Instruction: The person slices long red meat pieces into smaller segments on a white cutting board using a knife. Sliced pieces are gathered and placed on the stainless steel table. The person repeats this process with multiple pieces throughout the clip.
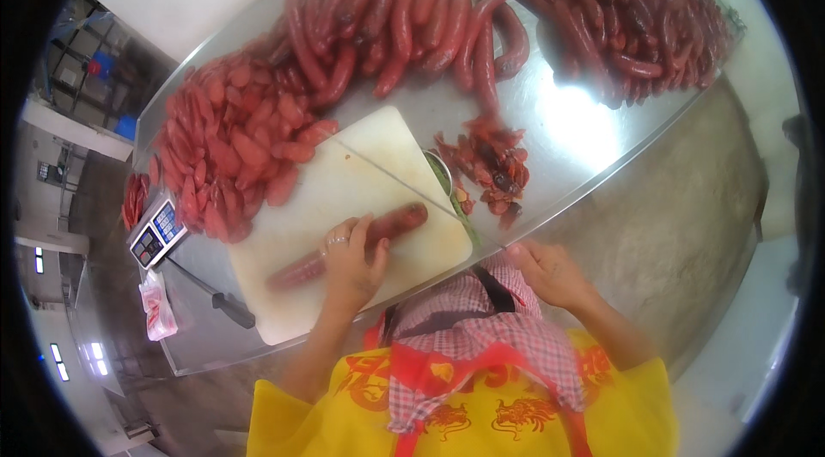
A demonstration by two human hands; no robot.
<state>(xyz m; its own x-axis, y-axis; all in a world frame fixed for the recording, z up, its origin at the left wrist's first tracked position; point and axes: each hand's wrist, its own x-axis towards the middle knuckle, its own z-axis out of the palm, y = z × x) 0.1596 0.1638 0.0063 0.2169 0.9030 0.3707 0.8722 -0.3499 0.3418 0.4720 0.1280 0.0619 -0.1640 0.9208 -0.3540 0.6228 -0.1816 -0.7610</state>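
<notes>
A dark red, thick sausage point(397, 223) lies slantwise on a white cutting board point(378, 148). My left hand point(351, 258), with a ring on one finger, bends over the sausage's middle and holds it against the board. My right hand point(547, 272) is closed at the table's near edge, right of the board. From it a long, thin knife point(400, 185), its blade seen nearly edge-on, reaches up and left across the board, apart from the sausage. Its handle is mostly hidden by my fingers.
Sliced sausage point(228, 143) is heaped left of the board. Whole sausages point(404, 19) lie behind, with a bigger pile point(619, 19) at far right. Scraps point(494, 165) sit beside a round metal container point(440, 172). A black-handled knife point(230, 309) and a scale point(157, 232) are at left.
</notes>
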